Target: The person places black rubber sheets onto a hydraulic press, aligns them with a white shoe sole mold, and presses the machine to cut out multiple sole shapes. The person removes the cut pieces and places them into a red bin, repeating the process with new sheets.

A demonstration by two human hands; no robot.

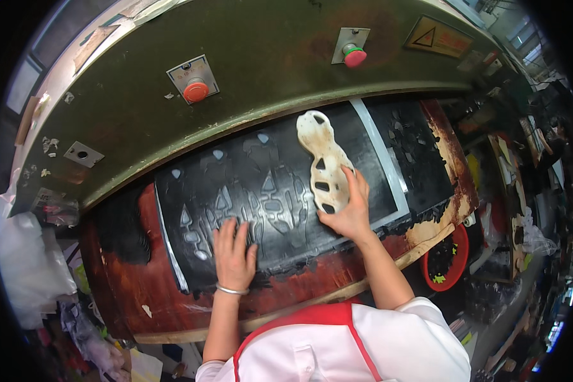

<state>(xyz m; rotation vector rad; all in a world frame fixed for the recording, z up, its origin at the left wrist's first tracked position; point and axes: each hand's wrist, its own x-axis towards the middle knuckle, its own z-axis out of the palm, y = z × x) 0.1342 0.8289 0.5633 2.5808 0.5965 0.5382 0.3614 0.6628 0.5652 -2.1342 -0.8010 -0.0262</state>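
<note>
A white sole-shaped cutting die (323, 145) with several openings lies on a black sheet (358, 146). My right hand (352, 213) grips its near right part, thumb at the near end and fingers along the right edge. Left of the die, my left hand (235, 256) rests palm down on the sheet, fingers stretched out and apart, holding nothing. Around and beyond those fingers the sheet bears several sole-like cut outlines (274, 205) with small triangular and rounded shapes. The die's underside is hidden.
The sheet lies on a worn red board (299, 281). Beyond it stands a green machine beam (267, 63) with a red button (196, 90) and a pink button (354, 56). A red basin (449, 267) of black scraps sits at the right; clear plastic (32, 261) hangs left.
</note>
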